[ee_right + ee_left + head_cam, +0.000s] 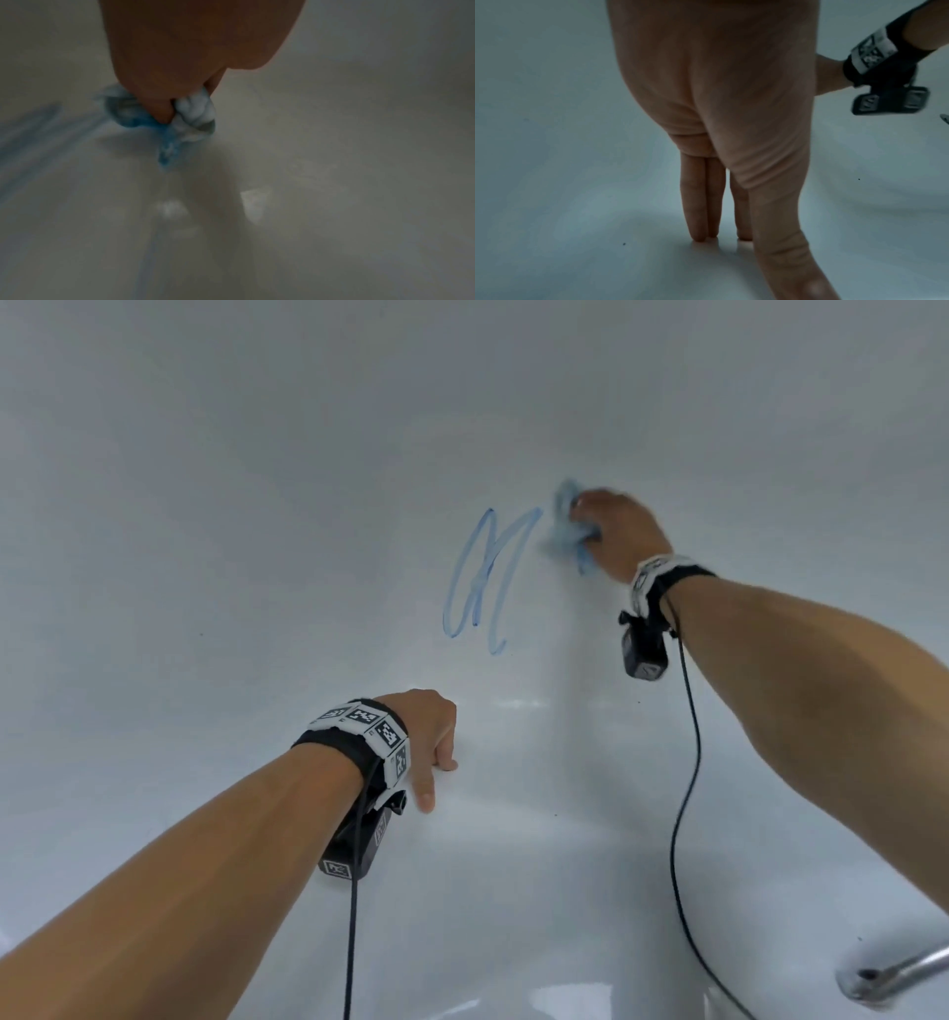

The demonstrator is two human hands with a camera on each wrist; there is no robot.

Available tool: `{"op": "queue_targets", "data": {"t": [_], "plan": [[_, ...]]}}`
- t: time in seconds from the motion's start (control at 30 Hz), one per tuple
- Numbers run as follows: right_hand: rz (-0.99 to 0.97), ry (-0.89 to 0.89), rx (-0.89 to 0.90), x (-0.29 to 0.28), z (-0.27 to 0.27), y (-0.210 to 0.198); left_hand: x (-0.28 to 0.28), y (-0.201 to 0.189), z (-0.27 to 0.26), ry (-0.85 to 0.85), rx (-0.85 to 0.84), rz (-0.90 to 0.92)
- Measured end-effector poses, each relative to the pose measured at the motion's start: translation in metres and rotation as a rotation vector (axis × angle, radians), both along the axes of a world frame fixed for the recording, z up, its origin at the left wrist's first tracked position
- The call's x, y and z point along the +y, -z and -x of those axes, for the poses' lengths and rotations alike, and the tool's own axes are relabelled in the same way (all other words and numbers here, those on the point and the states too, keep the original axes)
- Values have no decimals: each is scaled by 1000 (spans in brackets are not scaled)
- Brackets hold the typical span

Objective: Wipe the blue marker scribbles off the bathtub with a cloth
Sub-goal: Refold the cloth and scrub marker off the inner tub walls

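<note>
Looping blue marker scribbles [485, 580] run across the white bathtub wall [257, 505]. Just right of them my right hand [611, 528] grips a crumpled, blue-stained cloth [567, 521] and presses it to the wall. In the right wrist view the bunched cloth [180, 119] shows under my curled fingers [159, 109], with smeared scribbles [30, 130] at the left. My left hand [431, 737] rests lower down on the tub surface with straight fingers [703, 201] touching it and holding nothing.
A chrome fitting [893, 973] sits at the lower right corner of the head view. Black cables [685, 788] hang from both wrist cameras. The tub floor [513, 891] lies below the hands.
</note>
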State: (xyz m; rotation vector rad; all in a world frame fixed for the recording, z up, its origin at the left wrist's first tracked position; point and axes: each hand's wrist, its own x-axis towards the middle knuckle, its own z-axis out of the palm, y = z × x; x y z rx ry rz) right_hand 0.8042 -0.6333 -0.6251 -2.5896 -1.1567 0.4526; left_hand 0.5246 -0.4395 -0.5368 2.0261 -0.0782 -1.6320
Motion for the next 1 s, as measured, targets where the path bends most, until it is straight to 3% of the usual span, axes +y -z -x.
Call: {"op": "queue_targets", "data": {"t": [0.1, 0.27, 0.33, 0.43, 0.53, 0.6, 0.7, 0.77, 0.83, 0.9, 1.0], "plan": [[-129, 301, 6, 14, -21, 7, 1, 6, -1, 6, 7, -5], [-180, 452, 101, 53, 4, 18, 1, 7, -4, 44, -12, 17], [-68, 275, 170, 57, 43, 22, 2, 5, -3, 40, -25, 29], [59, -185, 318, 46, 100, 17, 7, -1, 3, 28, -72, 60], [182, -616, 312, 49, 86, 3, 6, -4, 5, 91, -64, 103], [195, -552, 205, 65, 46, 0, 3, -5, 1, 203, -86, 123], [96, -143, 141, 86, 12, 3, 4, 1, -1, 266, -93, 131], [10, 31, 123, 94, 31, 14, 3, 0, -2, 290, -91, 149], [-24, 97, 167, 88, 71, 25, 1, -2, -3, 296, -79, 147], [32, -54, 247, 73, 118, 22, 0, -6, -5, 285, -64, 144], [160, -547, 377, 63, 138, -1, 2, -8, -7, 245, -63, 163]]}}
